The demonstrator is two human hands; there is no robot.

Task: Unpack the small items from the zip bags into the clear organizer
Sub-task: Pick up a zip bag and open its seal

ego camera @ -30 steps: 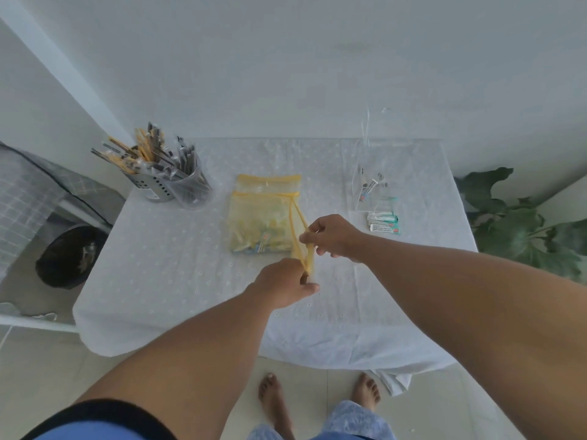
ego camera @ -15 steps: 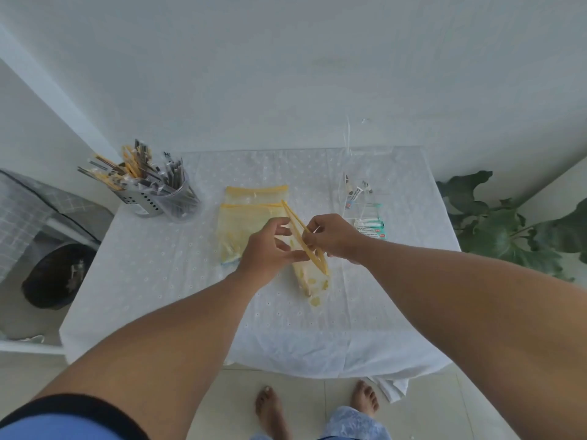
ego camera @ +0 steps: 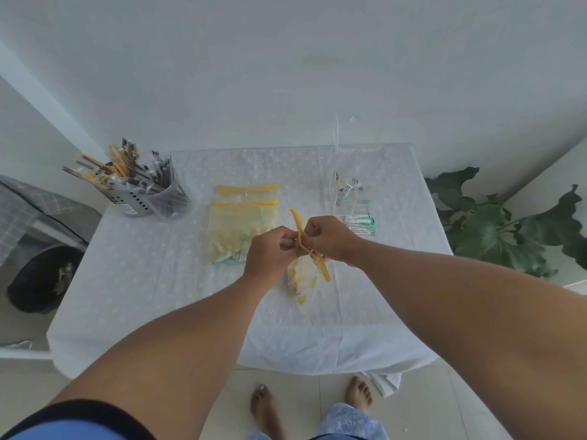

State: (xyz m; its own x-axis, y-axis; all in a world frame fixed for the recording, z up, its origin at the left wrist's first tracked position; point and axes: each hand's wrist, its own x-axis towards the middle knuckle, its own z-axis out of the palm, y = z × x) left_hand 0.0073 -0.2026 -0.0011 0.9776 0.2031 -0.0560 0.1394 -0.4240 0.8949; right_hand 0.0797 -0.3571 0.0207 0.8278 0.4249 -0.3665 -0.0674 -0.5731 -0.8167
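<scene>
bare feet stand on pale glossy floor tiles at the near edge. above them a white eyelet-patterned tablecloth drapes softly over the table, creased along its front fold. both forearms reach in over it. the left hand and the right hand meet mid-table, each pinching one side of the yellow zip strip of a thin, crinkled translucent zip bag with yellow trim, which hangs from the fingers above the cloth with small yellow pieces inside. just behind the left hand two more flat yellow-edged zip bags lie overlapped on the cloth, holding small items. to the right of the hands, teal-and-white packets lie beside and in the clear plastic organizer, whose walls are barely visible. at the far left corner stands a perforated grey metal holder with packed cutlery. beyond, a plain white wall; a dark bin left, broad green leaves right.
</scene>
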